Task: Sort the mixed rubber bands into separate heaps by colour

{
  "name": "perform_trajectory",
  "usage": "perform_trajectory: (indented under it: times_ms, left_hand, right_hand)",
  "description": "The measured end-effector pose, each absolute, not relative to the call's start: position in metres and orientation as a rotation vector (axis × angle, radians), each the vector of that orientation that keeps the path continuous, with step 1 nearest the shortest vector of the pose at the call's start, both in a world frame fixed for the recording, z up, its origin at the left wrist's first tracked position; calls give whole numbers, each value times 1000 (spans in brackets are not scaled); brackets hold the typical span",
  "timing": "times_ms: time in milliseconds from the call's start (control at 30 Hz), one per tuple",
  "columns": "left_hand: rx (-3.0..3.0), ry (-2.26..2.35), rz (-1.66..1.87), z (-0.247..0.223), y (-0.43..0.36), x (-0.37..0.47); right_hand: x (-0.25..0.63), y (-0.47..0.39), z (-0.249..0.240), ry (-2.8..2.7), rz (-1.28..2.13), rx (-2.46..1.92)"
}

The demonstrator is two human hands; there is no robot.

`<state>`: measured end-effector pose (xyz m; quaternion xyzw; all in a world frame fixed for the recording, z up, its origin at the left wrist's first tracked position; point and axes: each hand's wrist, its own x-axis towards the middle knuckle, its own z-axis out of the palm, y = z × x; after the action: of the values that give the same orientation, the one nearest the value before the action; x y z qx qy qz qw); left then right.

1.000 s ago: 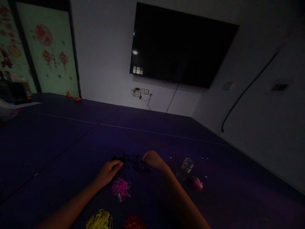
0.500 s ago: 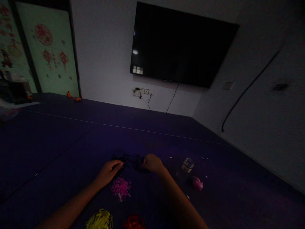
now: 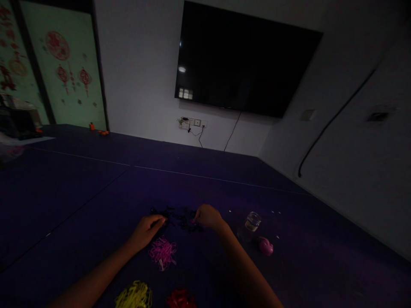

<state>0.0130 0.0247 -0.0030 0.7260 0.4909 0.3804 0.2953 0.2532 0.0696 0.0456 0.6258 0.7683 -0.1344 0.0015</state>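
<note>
Dark, thin bands [image 3: 184, 220] lie scattered on the purple surface between my two hands. My left hand [image 3: 148, 229] rests at their left edge, fingers pressed together; what they hold, if anything, is too small to tell. At the right edge of the dark bands, my right hand [image 3: 207, 216] is closed in a pinch, with a small pink bit showing beside its fingertips. Just below my left hand sits a pile of pink bands [image 3: 163, 253]. Nearer to me are a yellow pile [image 3: 135, 295] and a red pile [image 3: 180, 298].
A glass jar [image 3: 250, 226] stands to the right of my right arm, beside a pink rounded object [image 3: 266, 247]. Small white bits lie around them. A large screen [image 3: 244, 60] hangs on the wall, above sockets and cables [image 3: 192, 122]. Small orange items lie far left.
My right hand has shifted slightly to the right and up, and a small pink bit now shows by its fingertips. My left hand has barely moved.
</note>
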Motion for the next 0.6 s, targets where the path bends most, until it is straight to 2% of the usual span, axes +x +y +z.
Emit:
perform_trajectory:
  times_ms: [400,600]
  left_hand:
    - [1950,1308,1010,2,22,14]
    - [1939,1308,1001,0,23,14]
  right_hand:
    - [249,66,45,2480,-389,1859]
    - [253,70,49,2459,-340,1997]
